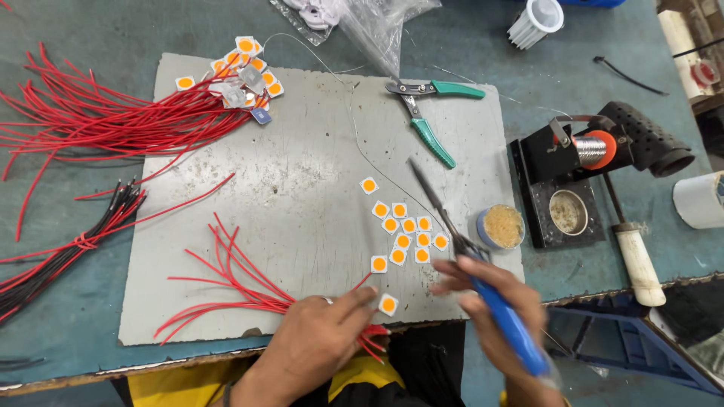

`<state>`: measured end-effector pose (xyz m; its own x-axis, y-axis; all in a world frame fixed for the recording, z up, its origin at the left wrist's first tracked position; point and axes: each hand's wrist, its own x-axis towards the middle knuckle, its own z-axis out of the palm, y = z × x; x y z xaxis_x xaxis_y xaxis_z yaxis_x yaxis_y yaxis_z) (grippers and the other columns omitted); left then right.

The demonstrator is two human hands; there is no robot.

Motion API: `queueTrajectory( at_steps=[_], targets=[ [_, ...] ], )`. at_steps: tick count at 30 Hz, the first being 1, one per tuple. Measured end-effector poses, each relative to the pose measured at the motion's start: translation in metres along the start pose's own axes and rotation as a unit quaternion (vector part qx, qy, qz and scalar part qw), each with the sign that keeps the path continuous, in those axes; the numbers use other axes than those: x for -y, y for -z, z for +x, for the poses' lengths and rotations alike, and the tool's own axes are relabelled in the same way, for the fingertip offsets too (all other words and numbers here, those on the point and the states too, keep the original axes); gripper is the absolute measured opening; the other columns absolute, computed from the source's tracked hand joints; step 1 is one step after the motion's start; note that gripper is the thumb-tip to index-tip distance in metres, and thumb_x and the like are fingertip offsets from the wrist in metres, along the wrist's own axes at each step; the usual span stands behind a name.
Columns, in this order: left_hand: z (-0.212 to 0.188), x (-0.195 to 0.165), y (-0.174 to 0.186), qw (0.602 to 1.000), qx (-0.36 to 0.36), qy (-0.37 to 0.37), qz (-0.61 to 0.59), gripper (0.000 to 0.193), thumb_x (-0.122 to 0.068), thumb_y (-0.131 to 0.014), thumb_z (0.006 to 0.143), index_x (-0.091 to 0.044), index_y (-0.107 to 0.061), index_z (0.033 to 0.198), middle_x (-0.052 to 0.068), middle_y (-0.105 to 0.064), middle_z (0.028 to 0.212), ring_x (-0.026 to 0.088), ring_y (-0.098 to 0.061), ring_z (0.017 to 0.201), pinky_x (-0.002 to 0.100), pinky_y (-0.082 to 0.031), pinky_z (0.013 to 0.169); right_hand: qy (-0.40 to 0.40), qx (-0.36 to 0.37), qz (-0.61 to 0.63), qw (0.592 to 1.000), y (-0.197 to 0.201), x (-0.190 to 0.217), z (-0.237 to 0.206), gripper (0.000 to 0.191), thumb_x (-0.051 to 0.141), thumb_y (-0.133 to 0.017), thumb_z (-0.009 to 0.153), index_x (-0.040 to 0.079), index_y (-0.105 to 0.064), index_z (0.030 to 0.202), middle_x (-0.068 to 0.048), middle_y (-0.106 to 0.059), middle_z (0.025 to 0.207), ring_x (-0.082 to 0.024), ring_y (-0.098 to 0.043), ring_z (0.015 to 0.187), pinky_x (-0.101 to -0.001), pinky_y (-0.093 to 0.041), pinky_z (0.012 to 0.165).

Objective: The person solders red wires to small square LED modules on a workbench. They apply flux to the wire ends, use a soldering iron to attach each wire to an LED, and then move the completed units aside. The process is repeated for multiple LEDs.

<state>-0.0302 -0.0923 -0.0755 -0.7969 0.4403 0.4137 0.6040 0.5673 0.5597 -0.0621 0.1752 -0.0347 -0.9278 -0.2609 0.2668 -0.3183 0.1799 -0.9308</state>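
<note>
A small white square chip with an orange centre [388,304] lies on the grey board [302,188], just at the fingertips of the left hand [320,339], whose fingers press a bundle of red wires [234,283]; whether they pinch the chip cannot be told. The right hand [494,301] is closed around a blue-handled soldering iron [483,283], its tip pointing up-left. Just above lie more chips [403,230], a flux tin [501,226] beside them, and green pliers [430,113] farther off.
</note>
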Motion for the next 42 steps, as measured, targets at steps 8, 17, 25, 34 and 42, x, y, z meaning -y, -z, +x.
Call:
queueTrajectory(
  at_steps=[8, 17, 25, 34, 42],
  targets=[
    [0.004, 0.009, 0.028, 0.971, -0.156, 0.162, -0.083, 0.023, -0.004, -0.073, 0.079, 0.001, -0.07, 0.102, 0.015, -0.068, 0.125, 0.031, -0.071, 0.1, 0.038, -0.057, 0.081, 0.087, 0.084, -0.18, 0.976, -0.038, -0.017, 0.014, 0.043, -0.011, -0.061, 0.093, 0.007, -0.055, 0.131, -0.01, -0.079, 0.109, -0.031, -0.075, 0.119, -0.0341, -0.062, 0.098],
    [0.006, 0.005, 0.026, 0.983, -0.181, 0.035, 0.003, 0.026, -0.002, -0.074, 0.075, 0.0, -0.066, 0.1, 0.017, -0.063, 0.126, 0.037, -0.067, 0.109, 0.043, -0.055, 0.088, 0.099, 0.017, -0.278, 0.955, -0.043, -0.012, -0.005, 0.059, 0.008, -0.086, 0.072, 0.008, -0.054, 0.121, -0.012, -0.073, 0.125, -0.017, -0.067, 0.084, -0.0316, -0.05, 0.085],
    [-0.009, 0.004, 0.008, 0.999, -0.014, -0.023, -0.031, 0.038, -0.015, -0.08, 0.075, -0.003, -0.068, 0.109, 0.01, -0.069, 0.117, 0.024, -0.069, 0.08, 0.036, -0.055, 0.068, 0.094, 0.035, -0.228, 0.969, -0.061, -0.015, -0.004, 0.054, -0.002, -0.079, 0.08, 0.009, -0.052, 0.125, -0.015, -0.071, 0.13, -0.026, -0.073, 0.104, -0.0351, -0.055, 0.094],
    [-0.002, 0.005, 0.002, 0.999, 0.013, -0.046, 0.003, 0.023, -0.011, -0.076, 0.076, -0.005, -0.066, 0.096, 0.007, -0.071, 0.114, 0.021, -0.069, 0.075, 0.036, -0.052, 0.061, 0.097, 0.059, -0.182, 0.977, -0.055, -0.022, -0.006, 0.052, -0.007, -0.073, 0.087, 0.01, -0.048, 0.128, -0.016, -0.073, 0.124, -0.031, -0.071, 0.123, -0.0371, -0.058, 0.098],
    [0.007, 0.006, 0.001, 0.999, 0.011, -0.038, 0.021, 0.027, -0.021, -0.079, 0.077, -0.006, -0.066, 0.094, 0.006, -0.073, 0.117, 0.021, -0.065, 0.061, 0.037, -0.051, 0.054, 0.094, 0.027, -0.103, 0.99, -0.033, -0.022, -0.018, 0.042, -0.007, -0.067, 0.094, 0.009, -0.049, 0.13, -0.028, -0.068, 0.127, -0.032, -0.076, 0.115, -0.0385, -0.063, 0.097]
  ],
)
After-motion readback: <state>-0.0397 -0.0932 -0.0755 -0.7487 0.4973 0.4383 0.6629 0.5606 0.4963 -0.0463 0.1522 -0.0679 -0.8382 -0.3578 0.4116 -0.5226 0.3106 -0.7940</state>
